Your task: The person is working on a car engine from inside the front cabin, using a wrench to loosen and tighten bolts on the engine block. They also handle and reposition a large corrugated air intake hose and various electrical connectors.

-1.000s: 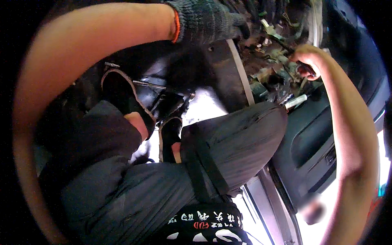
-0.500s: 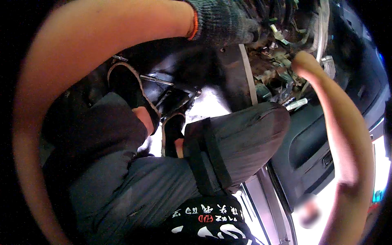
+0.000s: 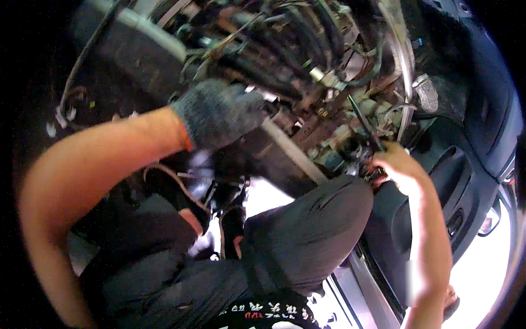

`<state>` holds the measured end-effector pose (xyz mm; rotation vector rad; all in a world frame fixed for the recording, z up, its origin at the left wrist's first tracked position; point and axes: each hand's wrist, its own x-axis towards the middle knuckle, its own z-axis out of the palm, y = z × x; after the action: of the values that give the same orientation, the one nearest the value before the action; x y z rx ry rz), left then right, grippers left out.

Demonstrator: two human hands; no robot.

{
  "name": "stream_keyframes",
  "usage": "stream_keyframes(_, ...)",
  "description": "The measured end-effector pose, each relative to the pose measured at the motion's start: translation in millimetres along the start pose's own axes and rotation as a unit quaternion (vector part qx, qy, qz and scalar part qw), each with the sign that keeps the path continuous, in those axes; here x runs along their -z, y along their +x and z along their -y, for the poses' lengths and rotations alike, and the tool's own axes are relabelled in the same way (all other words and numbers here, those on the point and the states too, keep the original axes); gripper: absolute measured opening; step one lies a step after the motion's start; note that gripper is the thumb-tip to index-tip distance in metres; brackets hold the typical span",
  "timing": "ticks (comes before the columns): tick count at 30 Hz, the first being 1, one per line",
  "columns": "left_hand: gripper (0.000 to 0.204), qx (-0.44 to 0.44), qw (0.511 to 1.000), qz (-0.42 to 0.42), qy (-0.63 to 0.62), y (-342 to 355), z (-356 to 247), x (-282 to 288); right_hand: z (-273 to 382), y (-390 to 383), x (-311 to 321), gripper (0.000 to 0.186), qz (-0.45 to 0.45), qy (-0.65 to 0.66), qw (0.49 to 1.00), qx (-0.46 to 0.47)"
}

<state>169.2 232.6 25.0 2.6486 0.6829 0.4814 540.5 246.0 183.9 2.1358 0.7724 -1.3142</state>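
Your left hand [image 3: 224, 112], in a grey knitted glove, is beside a pale flat strip [image 3: 298, 153], its grip impossible to tell, below smooth dark cables [image 3: 279, 41]. Well apart at right, your bare right hand [image 3: 397, 167] is curled around a slim, tapered dark tool [image 3: 362, 120] among grimy parts: apparently tool work, calling for careful tip placement.
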Motion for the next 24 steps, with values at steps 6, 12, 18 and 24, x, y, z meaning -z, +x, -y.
stream_keyframes(6,0.022,-0.021,0.996,0.068,-0.059,14,8,4,-22,7,-41,0.063,0.259,0.545,0.795,0.065)
stream_keyframes(12,0.035,-0.076,0.98,0.165,-0.075,41,11,23,-10,37,-87,0.051,0.363,0.725,0.58,0.078)
stream_keyframes(18,0.024,0.065,0.97,0.233,-0.027,4,14,1,-1,45,-68,0.02,0.398,0.777,0.486,0.037)
stream_keyframes(24,0.018,0.12,0.916,0.367,0.108,125,1,28,19,62,-77,0.01,0.426,0.78,0.458,0.016)
